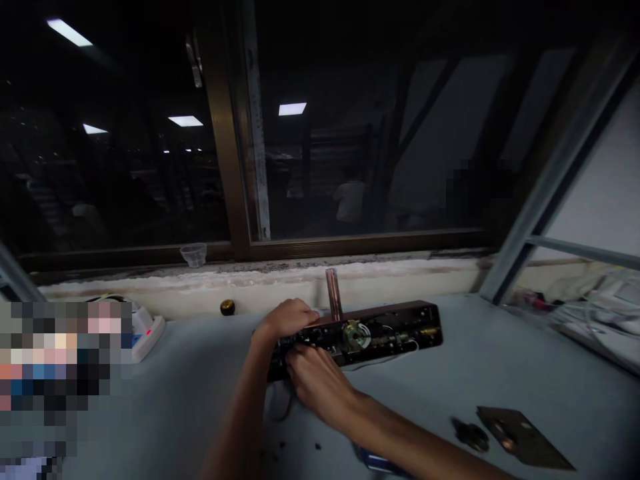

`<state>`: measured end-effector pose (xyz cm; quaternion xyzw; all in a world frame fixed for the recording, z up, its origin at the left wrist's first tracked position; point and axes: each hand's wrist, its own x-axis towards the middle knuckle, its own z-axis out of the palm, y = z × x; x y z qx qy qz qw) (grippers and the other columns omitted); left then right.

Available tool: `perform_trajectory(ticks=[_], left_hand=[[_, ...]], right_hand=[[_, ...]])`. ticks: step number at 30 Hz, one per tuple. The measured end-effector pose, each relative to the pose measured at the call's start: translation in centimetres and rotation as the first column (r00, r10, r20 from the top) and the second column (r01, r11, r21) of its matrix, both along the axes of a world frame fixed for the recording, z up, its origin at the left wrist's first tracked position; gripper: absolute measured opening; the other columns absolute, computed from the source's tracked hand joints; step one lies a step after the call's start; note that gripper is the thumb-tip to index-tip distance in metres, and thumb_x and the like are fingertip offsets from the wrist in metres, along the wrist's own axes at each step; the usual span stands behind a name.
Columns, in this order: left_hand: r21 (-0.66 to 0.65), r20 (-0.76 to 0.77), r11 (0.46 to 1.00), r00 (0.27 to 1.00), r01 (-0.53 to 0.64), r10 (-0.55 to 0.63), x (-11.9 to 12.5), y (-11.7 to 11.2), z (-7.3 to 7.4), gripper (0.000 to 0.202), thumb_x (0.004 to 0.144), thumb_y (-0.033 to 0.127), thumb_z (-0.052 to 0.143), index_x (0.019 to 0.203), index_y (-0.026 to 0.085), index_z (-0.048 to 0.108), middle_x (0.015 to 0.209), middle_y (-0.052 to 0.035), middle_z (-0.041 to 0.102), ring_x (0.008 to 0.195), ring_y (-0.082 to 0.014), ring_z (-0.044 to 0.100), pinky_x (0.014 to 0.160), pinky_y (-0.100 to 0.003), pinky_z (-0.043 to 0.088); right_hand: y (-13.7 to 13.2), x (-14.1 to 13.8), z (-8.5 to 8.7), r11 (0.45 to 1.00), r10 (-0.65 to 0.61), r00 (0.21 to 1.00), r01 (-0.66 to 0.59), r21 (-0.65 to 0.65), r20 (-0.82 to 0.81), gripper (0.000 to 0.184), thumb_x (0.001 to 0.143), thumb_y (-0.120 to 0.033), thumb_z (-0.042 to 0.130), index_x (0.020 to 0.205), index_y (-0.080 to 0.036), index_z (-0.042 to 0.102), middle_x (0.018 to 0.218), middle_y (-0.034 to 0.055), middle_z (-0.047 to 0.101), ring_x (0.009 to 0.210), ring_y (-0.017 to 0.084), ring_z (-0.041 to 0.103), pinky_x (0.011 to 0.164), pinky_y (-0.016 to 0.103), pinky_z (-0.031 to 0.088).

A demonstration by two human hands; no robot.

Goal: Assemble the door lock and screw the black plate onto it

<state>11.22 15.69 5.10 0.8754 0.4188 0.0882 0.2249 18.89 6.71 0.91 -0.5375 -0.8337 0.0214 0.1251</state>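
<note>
A long dark door lock panel (395, 333) with a copper-coloured edge lies on the table, its inner side facing me and showing a round mechanism and wires. Its copper-coloured handle (334, 293) sticks up behind it. My left hand (290, 317) is closed over the far edge of the panel near its left end. Bent fingers of my right hand (320, 383) press into the panel's left part; their tips are hidden, so I cannot tell what they pinch. A white wire (385, 361) runs along the near side.
A metal plate (530, 437) and a dark round part (473, 437) lie at front right. Under my right forearm a blue object (380, 461) partly shows. A black-and-gold knob (227, 307) stands by the wall, a power strip (150, 340) left, a clear cup (193, 254) on the sill.
</note>
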Motion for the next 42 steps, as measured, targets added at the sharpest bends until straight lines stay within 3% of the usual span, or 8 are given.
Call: perform_trajectory(ticks=[9, 14, 22, 33, 42], left_hand=[[-0.006, -0.009, 1.0, 1.0, -0.006, 0.006, 0.16, -0.19, 0.33, 0.037, 0.077, 0.033, 0.038, 0.063, 0.01, 0.065, 0.056, -0.0008, 0.054, 0.058, -0.0111, 0.044, 0.049, -0.019, 0.028], [-0.006, -0.024, 1.0, 1.0, -0.017, 0.017, 0.17, -0.27, 0.46, 0.036, 0.076, 0.031, 0.038, 0.063, 0.011, 0.065, 0.056, -0.0006, 0.054, 0.058, -0.0111, 0.043, 0.049, -0.019, 0.028], [0.003, 0.002, 1.0, 1.0, -0.001, 0.001, 0.04, 0.19, -0.23, 0.038, 0.076, 0.034, 0.037, 0.062, 0.011, 0.064, 0.056, -0.0004, 0.052, 0.058, -0.0109, 0.043, 0.049, -0.02, 0.027], [0.003, -0.011, 1.0, 1.0, 0.0, 0.0, 0.07, 0.02, 0.05, 0.04, 0.077, 0.035, 0.037, 0.063, 0.01, 0.065, 0.056, -0.0012, 0.054, 0.058, -0.0111, 0.043, 0.049, -0.019, 0.028], [0.002, -0.017, 1.0, 1.0, -0.013, 0.013, 0.08, -0.1, 0.2, 0.038, 0.076, 0.034, 0.037, 0.065, 0.011, 0.065, 0.058, -0.0011, 0.055, 0.059, -0.0113, 0.044, 0.049, -0.019, 0.028]], right_hand=[[0.03, 0.32, -0.03, 0.986, 0.152, 0.986, -0.156, 0.059, 0.073, 0.031, 0.071, -0.002, 0.039, 0.094, -0.012, 0.057, 0.096, 0.0111, 0.058, 0.085, 0.021, 0.056, 0.069, 0.03, 0.04], [0.04, 0.14, 0.08, 0.987, 0.126, 0.982, -0.138, 0.081, 0.144, 0.032, 0.071, -0.002, 0.038, 0.094, -0.011, 0.059, 0.106, 0.015, 0.053, 0.085, 0.023, 0.055, 0.067, 0.032, 0.043], [-0.02, 0.43, -0.59, 0.986, 0.14, 0.975, -0.154, 0.067, 0.172, 0.033, 0.072, -0.003, 0.04, 0.098, -0.011, 0.058, 0.105, 0.013, 0.053, 0.085, 0.022, 0.055, 0.065, 0.031, 0.043], [0.07, 0.41, -0.47, 0.984, 0.137, 0.971, -0.157, 0.087, 0.194, 0.027, 0.077, -0.006, 0.039, 0.09, -0.013, 0.061, 0.096, 0.0106, 0.058, 0.078, 0.02, 0.057, 0.062, 0.03, 0.043], [-0.06, 0.19, -0.03, 0.989, 0.128, 0.977, -0.139, 0.053, 0.173, 0.027, 0.072, -0.006, 0.045, 0.093, -0.012, 0.061, 0.099, 0.0116, 0.058, 0.08, 0.021, 0.057, 0.063, 0.03, 0.044]])
